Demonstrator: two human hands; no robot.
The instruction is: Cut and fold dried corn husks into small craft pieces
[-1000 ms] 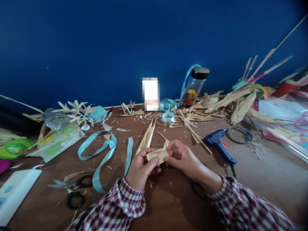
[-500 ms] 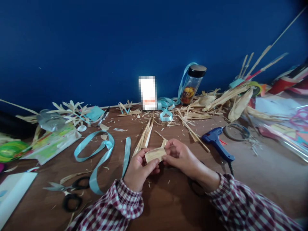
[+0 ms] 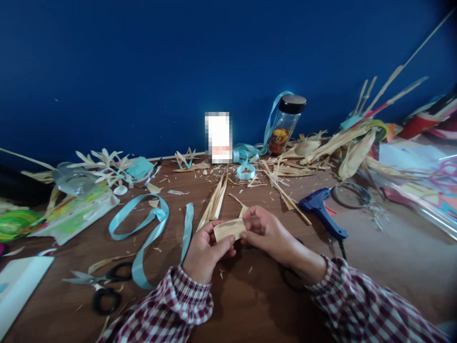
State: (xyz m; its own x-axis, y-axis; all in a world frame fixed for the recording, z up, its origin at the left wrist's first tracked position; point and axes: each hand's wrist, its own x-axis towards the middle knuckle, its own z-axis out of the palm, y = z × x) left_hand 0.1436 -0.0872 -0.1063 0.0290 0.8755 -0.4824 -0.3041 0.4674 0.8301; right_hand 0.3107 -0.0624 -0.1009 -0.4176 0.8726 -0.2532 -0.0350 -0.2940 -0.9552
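Note:
A short pale piece of corn husk (image 3: pixel 228 229) is stretched between my two hands above the brown table (image 3: pixel 250 305). My left hand (image 3: pixel 205 250) pinches its left part, thumb on top and fingers beneath. At the right end, my right hand (image 3: pixel 266 233) closes thumb and fingers on the same piece. Just beyond the hands lie a bundle of dry husk strips (image 3: pixel 216 197) and a small husk scrap (image 3: pixel 243 209). To the left is a cut length of light blue ribbon (image 3: pixel 187 226). A blue glue gun (image 3: pixel 323 212) rests to the right.
Black-handled scissors (image 3: pixel 103 281) lie open at left, by a looped blue ribbon (image 3: pixel 139 238). A lidded glass jar (image 3: pixel 283 126) stands by the blue wall, with corn husks (image 3: pixel 332 147) right of it. A tape roll (image 3: pixel 352 196) lies beyond the glue gun. Husk flowers (image 3: pixel 103 162) are at back left.
The husk piece has tilted slightly and shifted a little left in my fingers. Both hands keep almost the same place and grip.

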